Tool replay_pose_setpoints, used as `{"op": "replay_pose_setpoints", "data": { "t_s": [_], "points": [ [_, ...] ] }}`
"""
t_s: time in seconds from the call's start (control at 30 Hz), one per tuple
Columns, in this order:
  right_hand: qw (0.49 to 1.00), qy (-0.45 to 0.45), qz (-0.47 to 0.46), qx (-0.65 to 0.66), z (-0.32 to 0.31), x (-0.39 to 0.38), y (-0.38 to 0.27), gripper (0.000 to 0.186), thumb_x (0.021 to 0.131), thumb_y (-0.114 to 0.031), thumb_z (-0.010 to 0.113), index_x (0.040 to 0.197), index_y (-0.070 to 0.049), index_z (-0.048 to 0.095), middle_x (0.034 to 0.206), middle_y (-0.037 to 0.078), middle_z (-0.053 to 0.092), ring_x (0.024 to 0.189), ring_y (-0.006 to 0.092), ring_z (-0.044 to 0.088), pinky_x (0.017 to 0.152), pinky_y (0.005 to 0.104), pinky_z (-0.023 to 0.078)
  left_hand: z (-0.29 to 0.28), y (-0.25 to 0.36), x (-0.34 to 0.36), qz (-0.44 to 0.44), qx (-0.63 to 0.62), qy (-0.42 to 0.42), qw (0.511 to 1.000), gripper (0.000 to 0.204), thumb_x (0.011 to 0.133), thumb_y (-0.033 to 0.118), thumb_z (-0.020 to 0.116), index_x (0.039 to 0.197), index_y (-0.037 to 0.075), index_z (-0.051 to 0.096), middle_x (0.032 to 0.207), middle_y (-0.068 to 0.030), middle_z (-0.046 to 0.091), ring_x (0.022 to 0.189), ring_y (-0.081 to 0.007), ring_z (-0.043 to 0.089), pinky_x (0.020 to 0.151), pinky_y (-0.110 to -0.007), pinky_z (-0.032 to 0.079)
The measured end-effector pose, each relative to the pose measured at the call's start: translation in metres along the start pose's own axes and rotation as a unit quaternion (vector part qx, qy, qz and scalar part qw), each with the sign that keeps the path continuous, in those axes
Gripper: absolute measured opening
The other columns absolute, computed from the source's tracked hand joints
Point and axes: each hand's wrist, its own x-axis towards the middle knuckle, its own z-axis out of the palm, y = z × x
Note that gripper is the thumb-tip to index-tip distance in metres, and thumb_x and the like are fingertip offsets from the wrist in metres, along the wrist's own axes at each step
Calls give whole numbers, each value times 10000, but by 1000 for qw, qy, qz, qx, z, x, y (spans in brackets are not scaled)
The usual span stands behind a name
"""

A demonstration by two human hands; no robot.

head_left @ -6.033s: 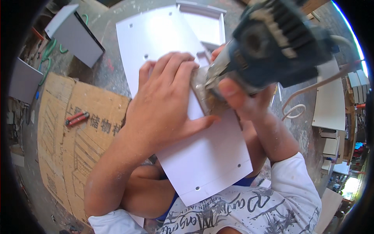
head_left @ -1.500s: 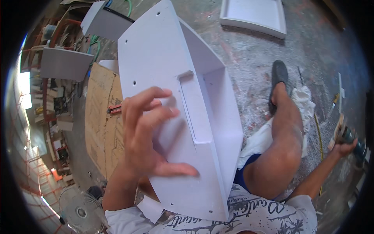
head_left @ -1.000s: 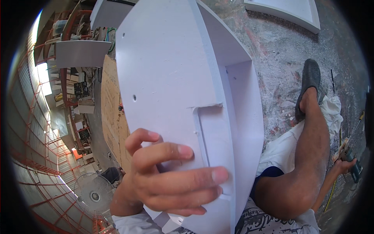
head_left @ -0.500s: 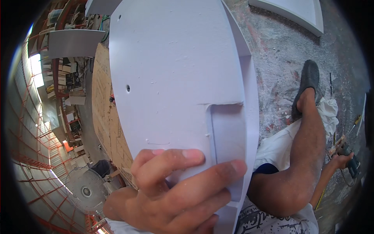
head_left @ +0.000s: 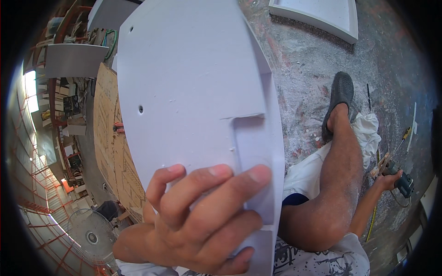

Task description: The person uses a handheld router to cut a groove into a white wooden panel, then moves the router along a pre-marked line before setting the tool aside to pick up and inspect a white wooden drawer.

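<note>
A long white panel piece (head_left: 189,78) with raised edges and two small holes stands before me, reaching from my lap toward the top of the view. Near its right edge is a rectangular cutout (head_left: 251,142) with a ragged upper rim. My left hand (head_left: 202,216) lies over the panel's near part, fingers apart and bent, with one fingertip over the cutout. Off to the right, low by the floor, my right hand (head_left: 390,181) grips a dark green handheld power tool (head_left: 404,185) with a cord. A pale wooden piece (head_left: 380,166) is at the tool's front end.
White dust covers the floor (head_left: 304,92). Another white tray-like piece (head_left: 317,20) lies at the far right. A screwdriver (head_left: 406,133) and a white cloth (head_left: 366,133) are near my right leg. A brown patterned board (head_left: 113,147) and a fan (head_left: 92,237) stand on the left.
The whole scene has shifted left in view. My left hand has slid farther up the panel, its fingers now more spread. Fewer loose specks show on the panel. The power tool stays in my right hand.
</note>
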Motion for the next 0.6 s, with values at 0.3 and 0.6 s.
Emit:
{"op": "replay_pose_setpoints", "data": {
  "t_s": [0.3,0.6],
  "points": [
    [983,110,132,-64,-30,13,21,734,800,-355,895,1248,145,598,1284,188,660,1077,339,697,932,456,602,-1,-33,-25,47,-39,19,998,494,940,639,542,951,145,526,1428,-213,486,1309,-429,427,1118,-626,283],
    [963,136,217,-87,-64,27,50,794,805,-410,868,1244,177,563,1337,231,630,1107,370,685,942,460,603,6,-54,-42,54,-59,134,988,336,856,501,605,866,187,724,1296,-104,639,1215,-344,486,1022,-519,340]
  ]
}}
